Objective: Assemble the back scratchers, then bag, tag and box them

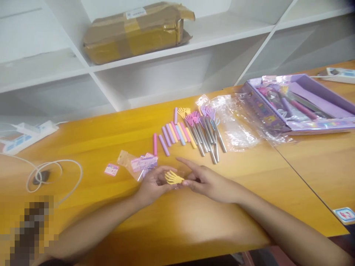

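Note:
Between my two hands is a yellow hand-shaped back scratcher head [173, 177], its prongs pointing left. My left hand [151, 186] is closed around its pronged side, with thumb and fingers curled about it. My right hand [203, 181] pinches its narrow end, while the index finger stretches forward. Some clear film seems to surround the head, but I cannot make it out fully. Beyond my hands lie several metal back scratchers [208, 135] with pink, purple, yellow and blue heads. Coloured handle tubes [172, 133] lie in a row to their left.
Clear plastic bags [235, 123] lie right of the scratchers, beside a purple box [294, 127] holding more scratchers. A card packet [141, 162] and small label card [111, 169] lie left. Power strips [33, 136] sit left and far right; a cardboard box [135, 35] rests on the shelf.

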`<state>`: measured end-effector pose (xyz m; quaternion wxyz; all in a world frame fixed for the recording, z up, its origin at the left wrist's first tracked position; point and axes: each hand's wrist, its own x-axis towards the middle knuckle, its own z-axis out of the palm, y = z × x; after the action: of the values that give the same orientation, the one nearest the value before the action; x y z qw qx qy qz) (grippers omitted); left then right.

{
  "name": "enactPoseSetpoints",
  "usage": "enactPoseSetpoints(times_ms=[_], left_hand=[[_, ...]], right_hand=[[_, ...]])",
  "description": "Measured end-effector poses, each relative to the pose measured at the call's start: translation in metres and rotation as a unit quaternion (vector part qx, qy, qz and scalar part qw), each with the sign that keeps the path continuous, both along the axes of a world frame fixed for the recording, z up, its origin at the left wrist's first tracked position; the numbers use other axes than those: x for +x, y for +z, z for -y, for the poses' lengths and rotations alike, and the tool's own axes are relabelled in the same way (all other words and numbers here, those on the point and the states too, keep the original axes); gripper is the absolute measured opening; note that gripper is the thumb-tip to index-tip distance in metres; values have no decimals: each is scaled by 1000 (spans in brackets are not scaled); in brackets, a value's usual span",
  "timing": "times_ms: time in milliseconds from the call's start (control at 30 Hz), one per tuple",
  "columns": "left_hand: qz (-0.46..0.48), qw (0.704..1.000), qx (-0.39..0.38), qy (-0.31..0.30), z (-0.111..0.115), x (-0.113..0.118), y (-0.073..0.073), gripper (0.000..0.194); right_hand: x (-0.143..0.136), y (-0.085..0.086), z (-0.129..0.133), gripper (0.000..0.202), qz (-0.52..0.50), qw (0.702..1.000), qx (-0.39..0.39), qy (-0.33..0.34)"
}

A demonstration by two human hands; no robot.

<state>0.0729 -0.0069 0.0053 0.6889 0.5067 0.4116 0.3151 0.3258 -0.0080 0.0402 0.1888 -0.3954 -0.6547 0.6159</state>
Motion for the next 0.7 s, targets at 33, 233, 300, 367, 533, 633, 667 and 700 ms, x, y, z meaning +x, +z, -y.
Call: enactPoseSetpoints(times_ms=[33,233,300,367,533,633,667,700], left_hand=[[12,1000,-6,-5,0,1,1,45],[13,998,23,-63,2,4,7,24],[28,997,22,-62,3,5,7,25],[43,997,3,-61,3,5,5,27],[20,996,12,-84,-1,3,3,25],[-16,993,62,-96,-3,0,4,24],[-26,993,72,-95,-3,-1,4,26],[-31,993,71,-93,-2,-1,5,27]], right_hand=[[0,0,0,83,-4,1000,-8,3],[-3,0,3,81,-26,1000,1,7],[-4,0,4,81,-6,1000,10,13],[-4,0,4,82,5,1000,14,23],[-4,-1,3,82,36,998,21,48],[-2,1,3,81,59,995,26,73],[-2,2,3,81,66,994,31,80],[-2,3,3,80,73,993,35,84]])
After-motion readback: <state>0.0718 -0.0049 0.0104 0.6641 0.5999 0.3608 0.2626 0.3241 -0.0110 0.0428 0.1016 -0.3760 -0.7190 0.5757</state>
